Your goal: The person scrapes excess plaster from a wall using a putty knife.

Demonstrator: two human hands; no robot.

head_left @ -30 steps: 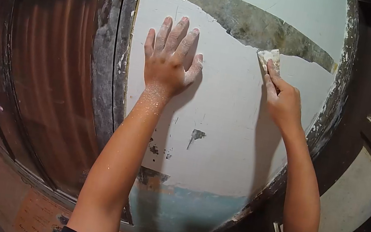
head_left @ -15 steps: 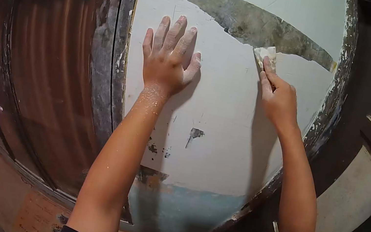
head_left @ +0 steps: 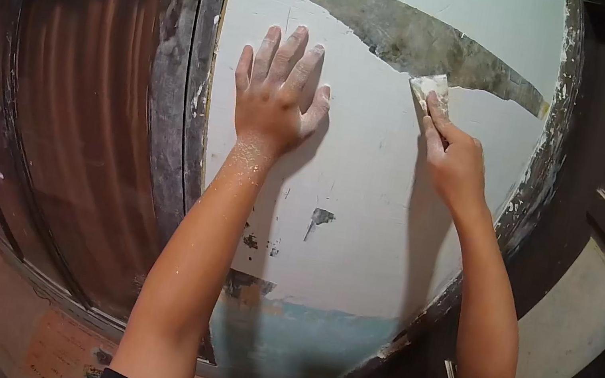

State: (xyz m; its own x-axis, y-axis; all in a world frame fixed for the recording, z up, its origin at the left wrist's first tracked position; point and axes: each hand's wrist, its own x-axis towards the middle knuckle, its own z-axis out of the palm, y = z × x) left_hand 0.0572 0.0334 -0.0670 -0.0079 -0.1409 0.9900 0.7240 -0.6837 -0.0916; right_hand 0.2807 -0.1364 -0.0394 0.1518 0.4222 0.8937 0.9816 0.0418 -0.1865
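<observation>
My left hand (head_left: 278,100) lies flat on the white-coated wall (head_left: 373,153), fingers spread and dusted with white powder. In my right hand (head_left: 451,150) is a putty knife (head_left: 431,90), its blade smeared with white paste. The blade touches the wall at the lower border of a bare grey strip (head_left: 425,45) that curves across the upper part. Most of the knife's handle is hidden by my fingers. Small dark bare spots (head_left: 320,217) show lower on the white surface.
A dark wooden frame (head_left: 196,81) with a hinge and a brown curtained panel (head_left: 78,85) stand at the left. Along the right runs a paint-flecked dark edge (head_left: 548,151), beside dark panelling (head_left: 579,319). A blue-green band (head_left: 316,341) crosses the wall's bottom.
The putty knife has tilted slightly, its blade corner shifting a little left along the grey strip's border. My left hand stays in place on the wall.
</observation>
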